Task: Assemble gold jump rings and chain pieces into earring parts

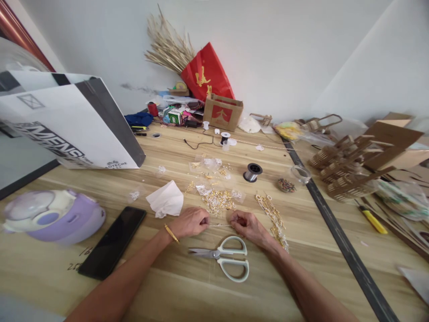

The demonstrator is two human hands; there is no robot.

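Note:
A thin beaded strand stretches between my two hands, just above the wooden table. My left hand, with a gold bangle at the wrist, pinches its left end. The other end is pinched in the fingers of my right hand. Right behind the strand lies a heap of gold and silver beads. Scissors with pale handles rest in front of my hands, blades pointing left. Finished-looking gold and silver beaded strands lie to the right, beside my right hand.
A spool of fine wire stands behind my right hand. On the left are a crumpled tissue, a black phone and a purple-and-cream device. Small woven baskets and a yellow cutter are at the right.

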